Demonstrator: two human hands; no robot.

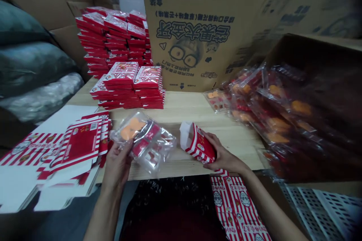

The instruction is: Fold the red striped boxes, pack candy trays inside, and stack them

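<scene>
Between the thumb and fingers of my left hand (120,160) is a clear plastic packet (145,141) with an orange piece and red and white pieces inside. Around a small red-and-white striped carton (199,144) my right hand (222,154) is closed. The carton is tilted, its white flap end open and facing the packet, with a short gap between them. Both are held over the wooden table (181,107). Flat striped cartons (80,143) lie stacked beside my left hand. More striped card (240,203) lies below my right forearm.
Stacks of packed red boxes (124,79) stand at the back left, with a taller pile (113,34) behind. A large printed cardboard box (195,30) rises at the back. On the right, an open carton (316,56) spills clear packets (271,120) onto the table. Bulging sacks (36,64) sit far left.
</scene>
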